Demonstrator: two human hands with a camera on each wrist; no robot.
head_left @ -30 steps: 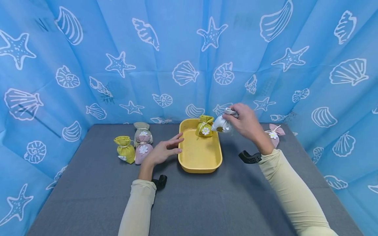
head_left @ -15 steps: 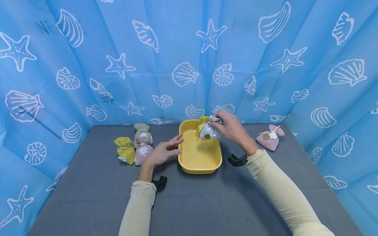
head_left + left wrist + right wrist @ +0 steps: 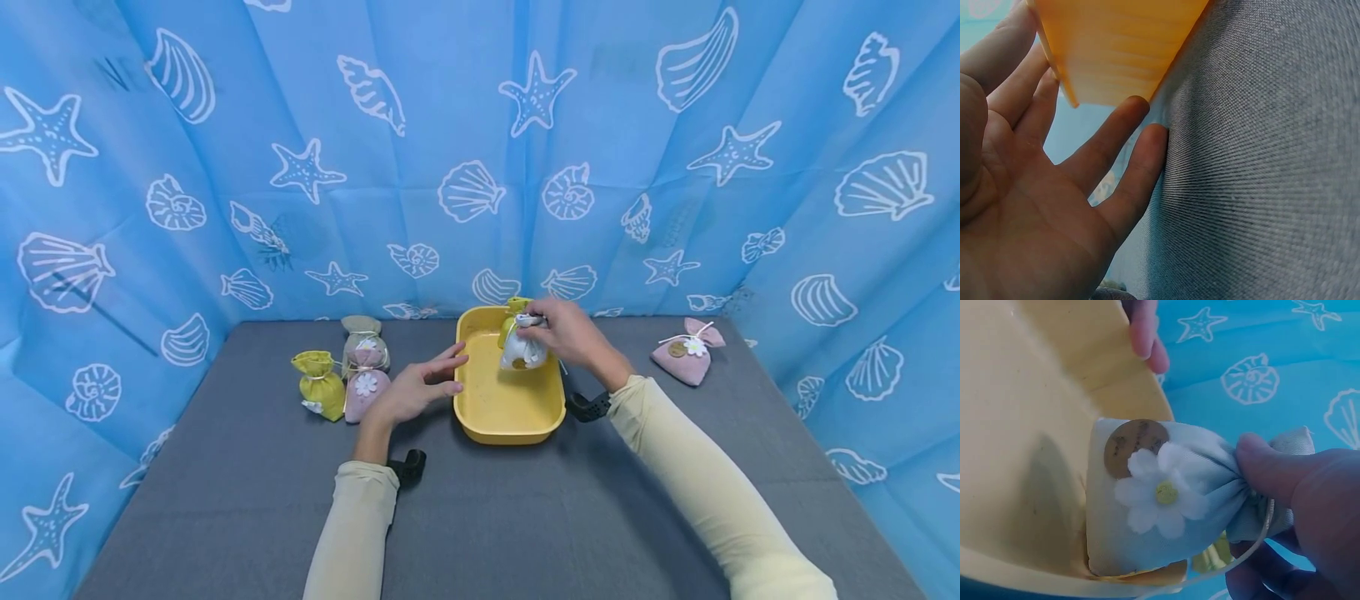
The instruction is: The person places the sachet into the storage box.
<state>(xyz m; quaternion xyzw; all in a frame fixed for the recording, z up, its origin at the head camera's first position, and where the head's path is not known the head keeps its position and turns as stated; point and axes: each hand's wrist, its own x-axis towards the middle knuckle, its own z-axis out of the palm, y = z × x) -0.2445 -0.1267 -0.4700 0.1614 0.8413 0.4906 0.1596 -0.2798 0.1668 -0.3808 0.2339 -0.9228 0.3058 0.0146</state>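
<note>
My right hand pinches a small white drawstring pouch by its gathered neck, over the far part of a yellow tray. A white felt flower and a round brown tag show on the pouch in the right wrist view. Whether its base touches the tray floor I cannot tell. Behind it in the tray is a yellow-green pouch, mostly hidden. The fingers of my left hand are spread and rest against the tray's left side, as the left wrist view also shows.
Left of the tray stand a yellow-green pouch, a pink pouch and a grey-beige pouch, close together. Another pink pouch lies at the right. A blue curtain with shell prints borders the grey table.
My right hand has carried the white pouch left and down, from beyond the tray's right rim to inside its outline. The left hand has stayed at the tray's side.
</note>
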